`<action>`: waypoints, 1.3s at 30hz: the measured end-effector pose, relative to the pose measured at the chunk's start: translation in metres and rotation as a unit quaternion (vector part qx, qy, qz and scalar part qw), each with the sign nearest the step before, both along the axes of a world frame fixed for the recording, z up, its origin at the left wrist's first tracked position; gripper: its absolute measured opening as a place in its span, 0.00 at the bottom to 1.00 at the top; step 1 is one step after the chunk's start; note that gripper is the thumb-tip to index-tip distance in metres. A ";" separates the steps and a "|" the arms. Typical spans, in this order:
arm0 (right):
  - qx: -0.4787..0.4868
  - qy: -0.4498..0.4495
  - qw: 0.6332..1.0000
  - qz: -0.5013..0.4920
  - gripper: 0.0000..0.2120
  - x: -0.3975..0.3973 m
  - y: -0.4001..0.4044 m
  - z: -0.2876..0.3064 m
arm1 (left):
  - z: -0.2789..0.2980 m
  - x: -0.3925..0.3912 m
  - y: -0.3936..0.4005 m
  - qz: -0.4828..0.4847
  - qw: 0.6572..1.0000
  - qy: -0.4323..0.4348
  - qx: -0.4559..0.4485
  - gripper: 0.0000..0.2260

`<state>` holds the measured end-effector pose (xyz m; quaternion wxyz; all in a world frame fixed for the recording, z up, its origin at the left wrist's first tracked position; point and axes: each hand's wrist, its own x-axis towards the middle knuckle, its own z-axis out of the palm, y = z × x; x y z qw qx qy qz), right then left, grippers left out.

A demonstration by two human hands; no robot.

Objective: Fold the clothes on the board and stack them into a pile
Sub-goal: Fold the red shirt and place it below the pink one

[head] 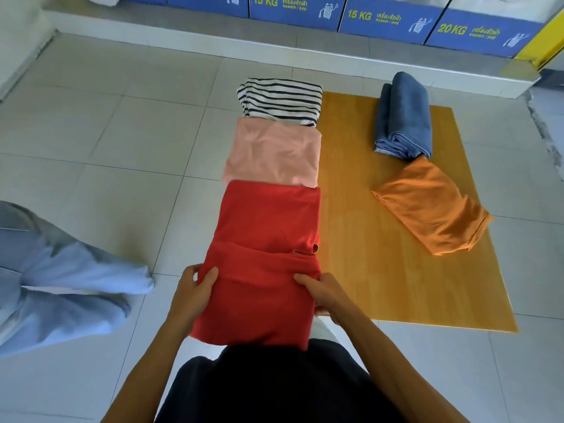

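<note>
Both hands hold a red garment [262, 270] at its near fold; the left hand [190, 288] grips the left edge, thumb on top and fingers curled under the cloth; the right hand [322, 293] grips the right edge the same way, thumb over the fold; the near part of the garment is doubled over and hangs toward the person's lap, while its far part lies flat ahead of the hands, along the left edge of the board [381, 270].

Beyond the hands, touching the far edge of the red cloth, lies a folded pink garment [273, 154]; just past that, a folded striped garment [282, 100], black on white; the three form a row running away from the hands.

Ahead and to the right of the right hand, on the board, lies a folded orange garment [433, 206], set at an angle; at its far corner, touching it, are folded jeans [404, 117].

Left of the left hand, on the tiled floor [122, 132], lies a pale blue garment [61, 285], loose and unfolded; far beyond everything runs a row of blue machine fronts [387, 19] marked in kilograms.
</note>
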<state>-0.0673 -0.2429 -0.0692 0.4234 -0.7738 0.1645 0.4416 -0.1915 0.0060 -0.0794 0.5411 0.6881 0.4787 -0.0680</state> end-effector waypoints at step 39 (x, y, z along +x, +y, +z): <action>-0.067 -0.250 0.965 0.036 0.26 0.016 -0.008 -0.013 | -0.001 0.012 -0.004 -0.060 0.979 0.027 0.193 0.15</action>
